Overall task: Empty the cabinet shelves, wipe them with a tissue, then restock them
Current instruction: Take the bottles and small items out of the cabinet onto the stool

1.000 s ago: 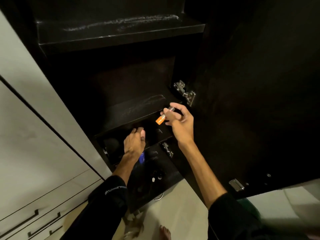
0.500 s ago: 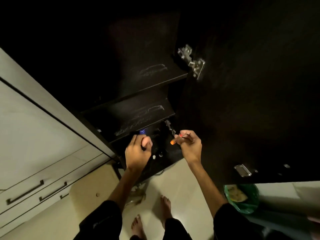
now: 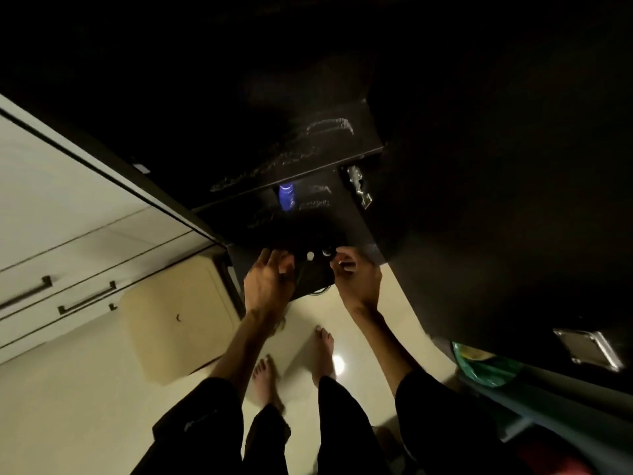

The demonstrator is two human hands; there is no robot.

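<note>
I see both hands at the bottom shelf [image 3: 308, 234]: left grip [image 3: 269, 281] curled near dark clutter, right grip [image 3: 356, 274] pinching something unclear; I'd lift items singly, blue bottle [image 3: 287, 197] behind.

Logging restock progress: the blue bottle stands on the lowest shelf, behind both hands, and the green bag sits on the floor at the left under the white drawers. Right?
Not quite. The head view shows the green bag at the right, below the open dark cabinet door, not under the white drawers. The blue bottle does stand on the lowest shelf, behind the left hand and right hand.
</note>
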